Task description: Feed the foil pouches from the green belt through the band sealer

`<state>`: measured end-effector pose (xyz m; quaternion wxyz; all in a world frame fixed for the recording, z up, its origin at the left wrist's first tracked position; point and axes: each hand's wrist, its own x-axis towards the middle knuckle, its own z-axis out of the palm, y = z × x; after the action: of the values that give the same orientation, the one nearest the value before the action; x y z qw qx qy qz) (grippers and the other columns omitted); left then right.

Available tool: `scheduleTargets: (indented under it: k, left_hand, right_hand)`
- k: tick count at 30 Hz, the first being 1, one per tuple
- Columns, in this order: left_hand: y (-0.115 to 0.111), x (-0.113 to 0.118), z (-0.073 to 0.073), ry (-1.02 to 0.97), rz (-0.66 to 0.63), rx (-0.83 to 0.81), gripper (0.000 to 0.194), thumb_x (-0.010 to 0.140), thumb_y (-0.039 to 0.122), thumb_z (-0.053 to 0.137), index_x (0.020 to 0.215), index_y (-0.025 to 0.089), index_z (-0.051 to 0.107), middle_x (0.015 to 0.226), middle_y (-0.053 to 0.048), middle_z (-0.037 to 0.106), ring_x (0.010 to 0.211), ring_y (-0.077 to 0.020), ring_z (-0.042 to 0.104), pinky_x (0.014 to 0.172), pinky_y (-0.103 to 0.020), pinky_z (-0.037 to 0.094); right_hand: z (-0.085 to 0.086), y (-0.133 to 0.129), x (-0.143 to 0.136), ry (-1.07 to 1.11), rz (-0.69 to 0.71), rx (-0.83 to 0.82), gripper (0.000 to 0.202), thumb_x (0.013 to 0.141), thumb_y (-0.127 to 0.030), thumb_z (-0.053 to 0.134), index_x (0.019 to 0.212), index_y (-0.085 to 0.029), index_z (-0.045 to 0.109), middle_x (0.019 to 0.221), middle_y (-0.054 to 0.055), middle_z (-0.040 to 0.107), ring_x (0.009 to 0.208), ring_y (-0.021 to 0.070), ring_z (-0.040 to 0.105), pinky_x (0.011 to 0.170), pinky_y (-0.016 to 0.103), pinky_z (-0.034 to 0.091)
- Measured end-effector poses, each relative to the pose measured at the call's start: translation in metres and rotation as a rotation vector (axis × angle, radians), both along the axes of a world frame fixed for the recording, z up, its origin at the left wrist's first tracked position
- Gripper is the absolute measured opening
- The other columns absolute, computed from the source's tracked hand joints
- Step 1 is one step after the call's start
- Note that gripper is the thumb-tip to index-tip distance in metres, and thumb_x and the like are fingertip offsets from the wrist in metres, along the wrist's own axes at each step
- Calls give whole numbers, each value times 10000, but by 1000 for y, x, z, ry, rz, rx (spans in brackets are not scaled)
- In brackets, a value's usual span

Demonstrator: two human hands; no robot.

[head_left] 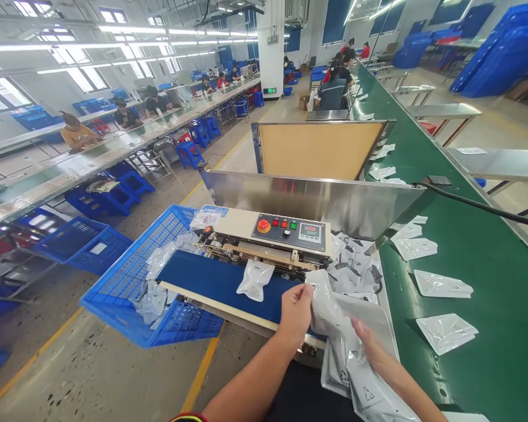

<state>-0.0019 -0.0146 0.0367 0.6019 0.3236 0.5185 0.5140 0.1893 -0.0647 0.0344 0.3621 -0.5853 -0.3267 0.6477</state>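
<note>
My left hand [295, 312] pinches the upper corner of a white plastic pouch [323, 302] beside the near right end of the sealing machine's blue belt. More pouches [367, 387], printed with recycling marks, hang in a bunch under my right hand [370, 344], whose fingers are partly hidden behind them. On the blue belt [206, 280] another filled pouch [255, 280] lies with its top edge at the band sealer [286, 231]. A heap of pouches [354, 264] rests just right of the machine.
A blue crate [114, 310] holding sealed pouches stands at the belt's left end. Along my right runs a green conveyor [462, 246] with pouches spaced on it. Metal panels [312, 196] rise behind the machine. A black cable [479, 205] crosses the conveyor. Co-workers sit further off.
</note>
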Motion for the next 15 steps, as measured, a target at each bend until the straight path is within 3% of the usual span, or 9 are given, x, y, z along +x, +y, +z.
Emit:
scheduleTargets:
  k: [2, 4, 6, 8, 10, 12, 15]
  left_hand:
    - [3, -9, 3, 99, 62, 98, 628, 961, 728, 708, 908, 116, 845, 712, -43, 693, 671, -167, 576, 646, -272, 481]
    - [2, -15, 8, 232, 37, 230, 589, 1025, 682, 661, 1024, 130, 869, 814, -88, 772, 725, -199, 653, 682, -285, 535]
    - [-1, -15, 12, 306, -65, 370, 526, 1053, 626, 654, 1109, 156, 882, 967, -136, 835, 847, -246, 729, 795, -321, 593]
    - [-6, -10, 14, 248, -198, 435, 493, 1028, 607, 706, 1163, 168, 883, 1068, -154, 849, 952, -279, 754, 908, -358, 607]
    - [-9, -2, 11, 94, -278, 384, 557, 977, 649, 757, 1204, 154, 873, 1039, -142, 838, 926, -268, 742, 904, -362, 605]
    - [-8, 7, 4, -33, -299, 268, 632, 930, 713, 773, 1141, 126, 878, 906, -105, 793, 801, -221, 683, 783, -320, 577]
    - [-3, 23, -12, -50, -164, 66, 654, 840, 766, 806, 747, 118, 806, 654, -27, 607, 627, -139, 489, 597, -259, 430]
  right_hand:
    - [5, 4, 10, -159, -85, 8, 748, 628, -871, 874, 981, -211, 873, 905, 124, 838, 861, 342, 780, 796, 424, 651]
    - [18, 12, 14, -328, -161, 62, 664, 668, -795, 884, 969, -203, 885, 923, 119, 843, 852, 323, 779, 758, 376, 633]
    - [34, 22, 12, -442, -140, 166, 605, 663, -746, 893, 929, -203, 899, 958, 116, 851, 911, 324, 781, 789, 348, 626]
    - [47, 31, 7, -464, -44, 253, 571, 685, -742, 873, 882, -207, 899, 930, 106, 848, 929, 322, 775, 827, 339, 623]
    - [52, 35, 4, -442, -5, 286, 569, 720, -765, 844, 827, -207, 882, 882, 95, 835, 903, 312, 765, 836, 335, 620]
    - [48, 34, 7, -395, -52, 238, 572, 719, -772, 856, 806, -207, 860, 869, 81, 828, 868, 293, 753, 805, 324, 615]
    - [29, 28, 18, -237, -160, 37, 556, 643, -739, 930, 783, -213, 819, 811, 56, 808, 771, 259, 738, 709, 313, 605]
